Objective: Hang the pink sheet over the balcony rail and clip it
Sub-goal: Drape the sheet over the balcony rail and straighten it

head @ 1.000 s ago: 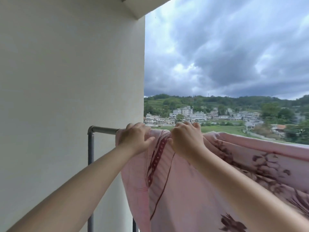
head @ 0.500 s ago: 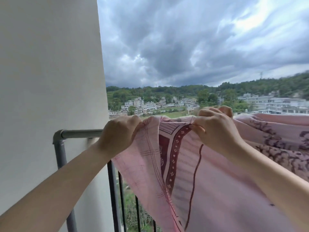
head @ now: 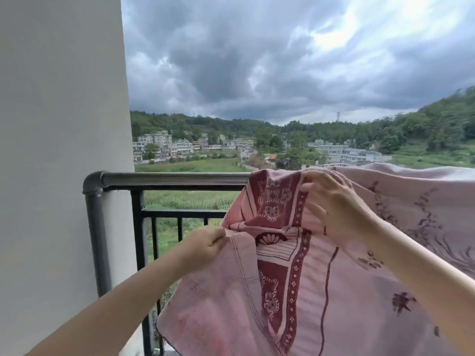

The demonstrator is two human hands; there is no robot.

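Left hand [head: 205, 246] and right hand [head: 331, 201] pinching pink sheet [head: 231, 304], bare rail [head: 174, 179], wall [head: 59, 150] left

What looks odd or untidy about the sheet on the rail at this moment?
The sheet is bunched at its left end: the corner is folded over near the rail, showing the dark red border crumpled. The left hand pinches its edge below the rail, the right hand grips the fold. No clip shows.
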